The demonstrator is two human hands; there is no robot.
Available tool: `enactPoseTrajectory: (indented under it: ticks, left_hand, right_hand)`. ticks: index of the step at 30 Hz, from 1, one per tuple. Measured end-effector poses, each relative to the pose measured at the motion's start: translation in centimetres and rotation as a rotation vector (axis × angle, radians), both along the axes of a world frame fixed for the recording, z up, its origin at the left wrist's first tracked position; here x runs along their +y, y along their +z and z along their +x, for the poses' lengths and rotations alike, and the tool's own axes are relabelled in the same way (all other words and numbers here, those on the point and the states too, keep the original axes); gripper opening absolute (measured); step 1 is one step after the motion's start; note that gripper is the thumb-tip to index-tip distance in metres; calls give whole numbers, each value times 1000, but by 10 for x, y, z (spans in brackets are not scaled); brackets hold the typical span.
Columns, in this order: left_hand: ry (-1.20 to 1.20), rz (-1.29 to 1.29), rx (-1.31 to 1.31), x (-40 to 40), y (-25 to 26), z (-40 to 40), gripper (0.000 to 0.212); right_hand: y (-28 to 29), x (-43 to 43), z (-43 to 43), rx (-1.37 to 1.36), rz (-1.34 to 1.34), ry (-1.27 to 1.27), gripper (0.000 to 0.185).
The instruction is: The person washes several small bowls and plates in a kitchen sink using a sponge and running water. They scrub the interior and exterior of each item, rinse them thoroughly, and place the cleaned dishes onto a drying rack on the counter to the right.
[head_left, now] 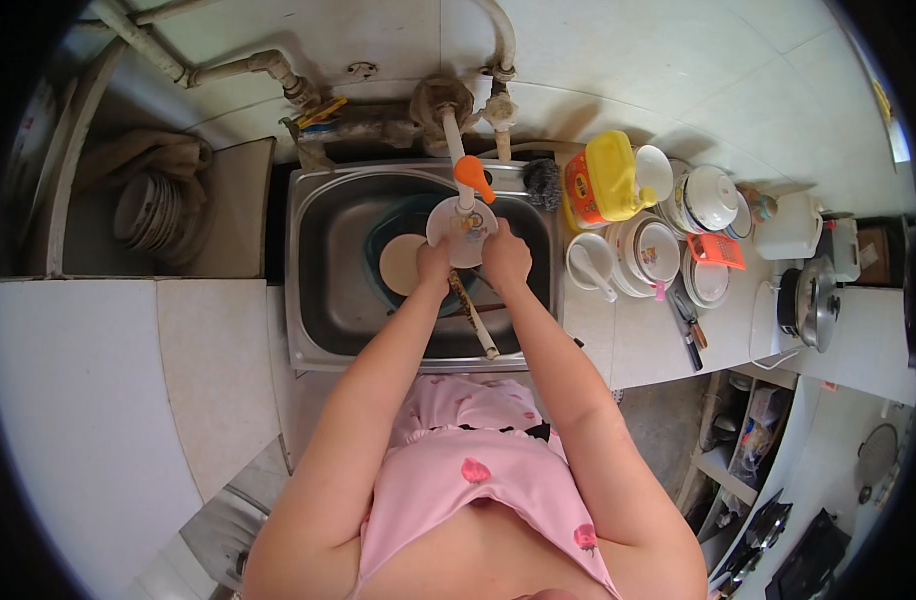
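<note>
A small white bowl with a coloured print is held under the tap, which has an orange lever. My left hand grips its lower left rim, and my right hand grips its right rim. Below them, in the steel sink, sits a dark green basin with a cream round dish in it. A pale stick-like utensil slants out from beneath the hands towards the front of the sink. Whether water is running is hard to tell.
Right of the sink stand a dark scouring pad, a yellow jug, a white bowl with a spoon, stacked bowls and knives. A rice cooker is farther right. Several plates stand in the left compartment.
</note>
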State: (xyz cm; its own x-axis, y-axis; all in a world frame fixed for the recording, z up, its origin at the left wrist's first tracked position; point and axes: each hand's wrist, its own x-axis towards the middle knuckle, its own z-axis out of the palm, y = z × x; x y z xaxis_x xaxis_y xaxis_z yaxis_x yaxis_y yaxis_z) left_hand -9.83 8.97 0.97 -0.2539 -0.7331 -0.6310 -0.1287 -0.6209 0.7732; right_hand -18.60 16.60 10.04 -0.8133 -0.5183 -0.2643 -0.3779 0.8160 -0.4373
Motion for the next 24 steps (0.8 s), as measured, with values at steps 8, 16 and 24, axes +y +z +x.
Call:
enactPoseTrajectory:
  ticks: [8,16,24]
  left_hand:
    - [21,-134,292,17,36,7,54]
    - [-248,-375,-18,1,52,23,56]
    - [-586,-70,-139,-12,74,35,49]
  right_hand:
    - [-65,-9,31,-565,-540,-322,35]
    - [-52,-11,11,-300,-281,-54,36]
    - [-33,-5,-18,44,-44,231,32]
